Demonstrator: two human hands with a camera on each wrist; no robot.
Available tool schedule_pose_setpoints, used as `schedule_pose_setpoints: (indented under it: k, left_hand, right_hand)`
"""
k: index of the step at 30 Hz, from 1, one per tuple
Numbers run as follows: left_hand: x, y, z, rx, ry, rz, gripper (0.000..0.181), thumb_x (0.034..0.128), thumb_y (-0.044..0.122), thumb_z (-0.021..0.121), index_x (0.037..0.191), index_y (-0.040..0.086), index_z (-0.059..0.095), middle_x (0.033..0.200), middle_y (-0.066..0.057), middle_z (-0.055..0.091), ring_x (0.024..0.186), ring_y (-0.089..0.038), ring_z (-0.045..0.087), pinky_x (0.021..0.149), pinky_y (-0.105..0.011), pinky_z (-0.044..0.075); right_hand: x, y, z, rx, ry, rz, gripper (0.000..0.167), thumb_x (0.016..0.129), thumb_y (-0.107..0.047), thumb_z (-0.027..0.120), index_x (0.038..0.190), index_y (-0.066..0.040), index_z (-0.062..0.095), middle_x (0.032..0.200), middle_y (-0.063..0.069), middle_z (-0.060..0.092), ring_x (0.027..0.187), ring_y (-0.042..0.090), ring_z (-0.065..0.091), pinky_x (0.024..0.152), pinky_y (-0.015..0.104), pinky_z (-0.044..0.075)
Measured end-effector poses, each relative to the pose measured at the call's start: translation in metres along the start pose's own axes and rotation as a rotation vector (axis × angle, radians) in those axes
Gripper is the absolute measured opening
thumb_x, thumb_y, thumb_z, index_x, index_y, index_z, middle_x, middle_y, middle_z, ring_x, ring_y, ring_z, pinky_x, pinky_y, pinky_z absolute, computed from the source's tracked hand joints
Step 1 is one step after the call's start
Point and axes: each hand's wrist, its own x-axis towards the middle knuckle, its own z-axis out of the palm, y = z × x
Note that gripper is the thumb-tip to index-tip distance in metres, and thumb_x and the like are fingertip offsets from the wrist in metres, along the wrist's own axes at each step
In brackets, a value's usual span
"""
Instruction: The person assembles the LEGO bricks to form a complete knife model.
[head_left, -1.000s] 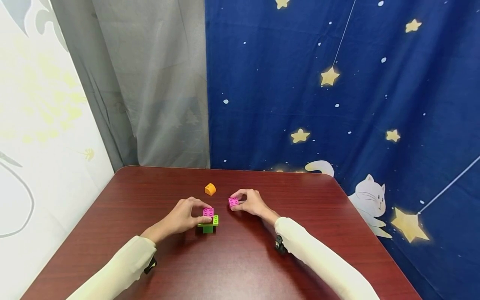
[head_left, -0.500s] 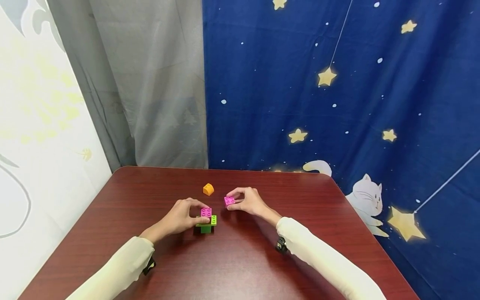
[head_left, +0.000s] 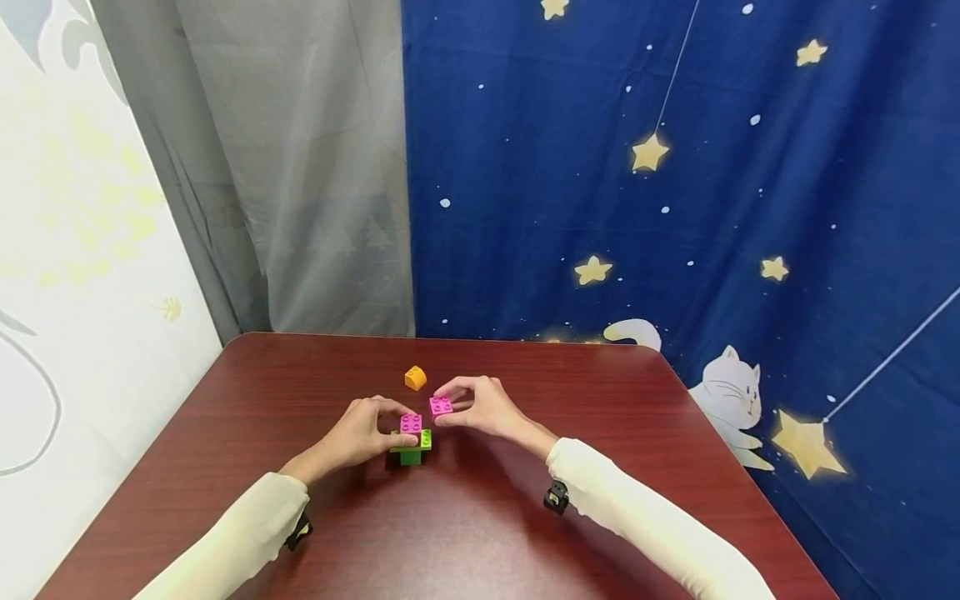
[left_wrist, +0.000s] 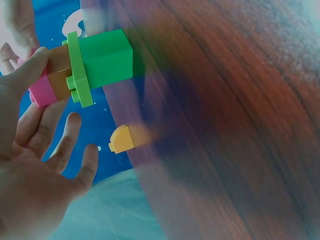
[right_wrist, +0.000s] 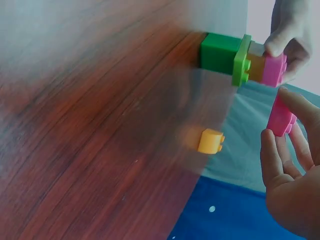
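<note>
A stack of bricks stands on the table: a green block (left_wrist: pixel 107 57) at the bottom, a lime plate (left_wrist: pixel 80 70) on it, then an orange-brown brick (right_wrist: pixel 256 67) and a pink brick (head_left: pixel 411 423) on top. My left hand (head_left: pixel 358 433) pinches the upper part of the stack between thumb and fingers. Just right of the stack, my right hand (head_left: pixel 483 407) holds a second pink brick (right_wrist: pixel 281 117) by its sides, its studs facing up in the head view. The two pink bricks are apart.
An orange brick with a curved side (head_left: pixel 416 378) lies on the brown table (head_left: pixel 480 533), behind the stack. Grey and blue curtains (head_left: pixel 525 167) hang behind the table's far edge, and a white patterned surface (head_left: pixel 90 250) is at the left.
My right hand has moved left with its pink brick, closer to the stack, and the brick appears lifted off the table. My left hand keeps its grip on the stack.
</note>
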Motion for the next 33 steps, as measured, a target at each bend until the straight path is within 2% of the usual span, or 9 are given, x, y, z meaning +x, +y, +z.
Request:
schedule_pose_setpoints:
  k: [4, 10, 14, 27, 33]
  left_hand:
    - [-0.001, -0.003, 0.000, -0.007, -0.005, -0.014, 0.041, 0.0757, 0.041, 0.094, 0.105, 0.015, 0.081, 0.097, 0.004, 0.073, 0.094, -0.028, 0.067, 0.081, -0.039, 0.052]
    - [0.000, -0.005, 0.002, -0.016, 0.003, -0.007, 0.042, 0.0750, 0.041, 0.094, 0.104, 0.014, 0.081, 0.098, 0.002, 0.075, 0.095, -0.028, 0.068, 0.084, -0.045, 0.053]
    - [0.001, -0.006, 0.002, -0.019, 0.003, -0.013, 0.043, 0.0739, 0.041, 0.095, 0.103, 0.013, 0.081, 0.099, 0.001, 0.075, 0.094, -0.026, 0.068, 0.082, -0.043, 0.053]
    - [0.003, -0.007, 0.000, -0.062, -0.037, -0.059, 0.044, 0.0756, 0.036, 0.095, 0.108, 0.011, 0.080, 0.102, 0.000, 0.075, 0.097, -0.024, 0.066, 0.085, -0.045, 0.057]
    - [0.003, -0.008, 0.000, -0.091, -0.044, -0.044, 0.040, 0.0758, 0.035, 0.095, 0.105, 0.013, 0.080, 0.099, 0.003, 0.074, 0.098, -0.024, 0.068, 0.085, -0.046, 0.058]
  right_hand:
    - [0.000, -0.007, 0.006, 0.002, -0.019, -0.015, 0.036, 0.078, -0.010, 0.092, 0.111, -0.012, 0.077, 0.100, 0.001, 0.078, 0.095, 0.022, 0.076, 0.087, 0.041, 0.060]
    - [0.001, -0.013, 0.012, -0.013, -0.040, -0.033, 0.037, 0.079, -0.014, 0.093, 0.113, -0.012, 0.077, 0.104, 0.001, 0.078, 0.095, 0.016, 0.076, 0.084, 0.030, 0.060]
    - [0.003, -0.016, 0.017, -0.039, -0.055, -0.045, 0.038, 0.079, -0.014, 0.093, 0.113, -0.011, 0.077, 0.105, 0.003, 0.078, 0.095, 0.017, 0.076, 0.080, 0.024, 0.059]
    - [0.008, -0.021, 0.030, -0.060, -0.066, -0.072, 0.036, 0.080, -0.009, 0.092, 0.112, -0.010, 0.077, 0.104, 0.001, 0.078, 0.091, 0.010, 0.076, 0.079, 0.025, 0.060]
    - [0.010, -0.023, 0.034, -0.081, -0.057, -0.073, 0.035, 0.079, -0.011, 0.092, 0.111, -0.009, 0.078, 0.103, 0.002, 0.078, 0.089, 0.007, 0.075, 0.076, 0.020, 0.058]
